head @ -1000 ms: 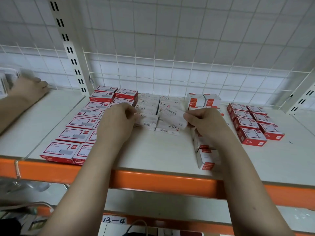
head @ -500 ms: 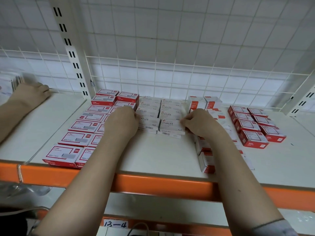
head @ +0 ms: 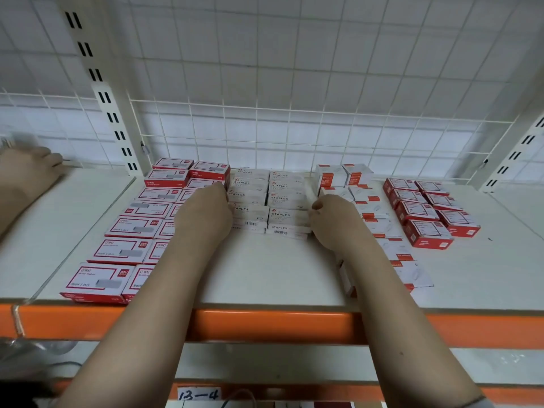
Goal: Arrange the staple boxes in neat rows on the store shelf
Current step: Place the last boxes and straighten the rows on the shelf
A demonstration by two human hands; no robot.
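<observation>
White boxes marked STAPLES (head: 282, 198) stand in two stacked rows at the middle back of the white shelf (head: 276, 272). My left hand (head: 206, 214) presses against the left side of this block, and my right hand (head: 332, 222) presses against its right side. Neither hand holds a box. Two rows of red-and-white staple boxes (head: 132, 228) run from front to back on the left, partly hidden by my left forearm. Behind my right arm lie white boxes with red ends (head: 331, 176) in a looser line. Small red boxes (head: 418, 212) form two rows at the right.
A white wire grid (head: 265, 128) closes the back of the shelf. An orange beam (head: 265, 322) runs along its front edge, with a handwritten label 13-4 (head: 198, 394) below. Another person's hand (head: 26, 172) rests on the shelf section at far left.
My right hand set a white STAPLES box down on the front right stack and let go. Both hands then closed in against the sides of the white block.
</observation>
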